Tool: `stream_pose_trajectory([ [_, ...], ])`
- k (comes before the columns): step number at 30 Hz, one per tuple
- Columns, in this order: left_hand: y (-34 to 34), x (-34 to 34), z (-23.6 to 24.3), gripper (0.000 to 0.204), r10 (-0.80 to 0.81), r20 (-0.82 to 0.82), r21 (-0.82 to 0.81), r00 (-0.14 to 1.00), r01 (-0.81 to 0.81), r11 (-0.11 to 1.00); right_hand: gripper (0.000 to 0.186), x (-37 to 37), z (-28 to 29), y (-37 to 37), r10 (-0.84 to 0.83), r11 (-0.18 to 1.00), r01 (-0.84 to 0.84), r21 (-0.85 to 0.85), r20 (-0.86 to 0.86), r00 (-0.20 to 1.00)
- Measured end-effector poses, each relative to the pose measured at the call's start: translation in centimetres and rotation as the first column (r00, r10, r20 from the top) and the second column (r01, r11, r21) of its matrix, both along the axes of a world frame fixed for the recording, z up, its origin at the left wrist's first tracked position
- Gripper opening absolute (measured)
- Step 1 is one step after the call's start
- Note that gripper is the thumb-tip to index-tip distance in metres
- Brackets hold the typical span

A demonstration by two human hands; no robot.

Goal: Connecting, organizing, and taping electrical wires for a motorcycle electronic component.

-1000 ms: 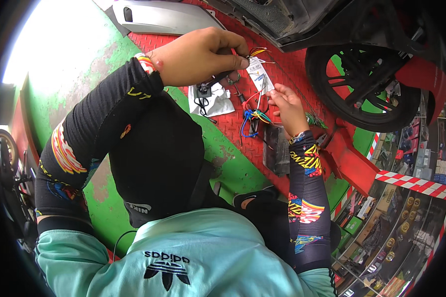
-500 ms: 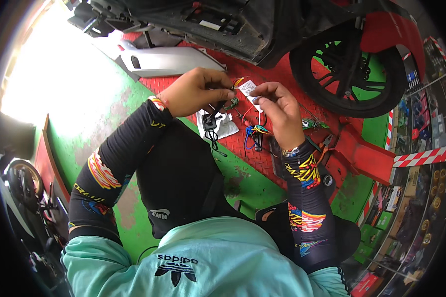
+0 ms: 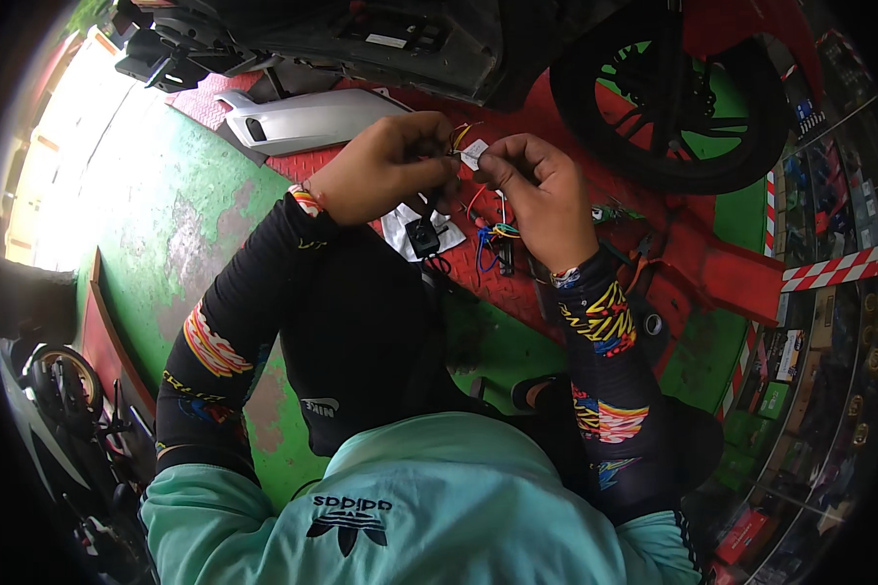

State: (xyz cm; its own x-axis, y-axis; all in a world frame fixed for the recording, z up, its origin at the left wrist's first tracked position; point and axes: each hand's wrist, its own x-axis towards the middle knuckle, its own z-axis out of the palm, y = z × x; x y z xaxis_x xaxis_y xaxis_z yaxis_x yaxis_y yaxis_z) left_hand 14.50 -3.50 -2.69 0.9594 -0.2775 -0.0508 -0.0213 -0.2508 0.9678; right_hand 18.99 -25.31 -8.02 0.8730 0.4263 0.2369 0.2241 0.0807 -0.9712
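Level with my knees, my left hand (image 3: 392, 168) is closed in a pinch on thin wires (image 3: 466, 130), whose yellow and red ends stick up past the fingers. Below that hand hangs a small black box (image 3: 422, 237) on a dark cable, in front of a crumpled white sheet (image 3: 396, 226). My right hand (image 3: 544, 200) pinches thumb to forefinger close to the left fingertips; what lies in that pinch is too small to make out. Between the hands shows a white label (image 3: 473, 153). Below my right hand lies a bundle of blue, green and yellow wires (image 3: 498, 232).
A red metal platform (image 3: 546, 122) carries the work. Beyond stand a dark motorcycle body (image 3: 410, 58) and its black wheel (image 3: 568, 97). A silver-white panel (image 3: 312, 119) lies far left. Pliers (image 3: 644, 249) rest right; glass shelving (image 3: 800, 341) lines that side.
My right hand has come in closer to my left, so the fingertips almost meet. The whole view has shifted slightly, and the black box hangs a little differently.
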Motion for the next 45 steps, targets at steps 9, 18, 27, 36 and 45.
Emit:
stream_pose_trajectory([
  [9,1.6,1.1,0.2,0.023,-0.002,-0.069,0.010,0.998,0.002,1.000,0.016,2.1,0.4,-0.7,0.141,0.990,-0.141,0.009,-0.115,0.983],
  [18,5.2,2.0,-2.8,0.023,0.012,-0.113,-0.008,0.994,-0.012,1.000,0.032,6.5,-8.1,-4.8,0.030,0.819,-0.166,-0.549,-0.247,0.968],
  [27,5.1,2.4,-4.3,0.027,0.062,-0.174,-0.136,0.983,-0.087,0.987,0.038,6.3,-12.5,-2.0,-0.048,0.877,-0.118,-0.466,-0.329,0.943],
  [36,5.7,3.0,-4.9,0.025,-0.001,-0.222,-0.174,0.975,-0.039,0.984,0.021,6.6,-11.5,-1.1,-0.033,0.966,-0.130,-0.225,-0.602,0.798],
  [45,5.5,3.4,-5.4,0.021,-0.005,-0.235,-0.119,0.972,-0.024,0.993,0.014,6.1,-12.2,-1.4,0.016,0.985,-0.098,-0.142,-0.493,0.870],
])
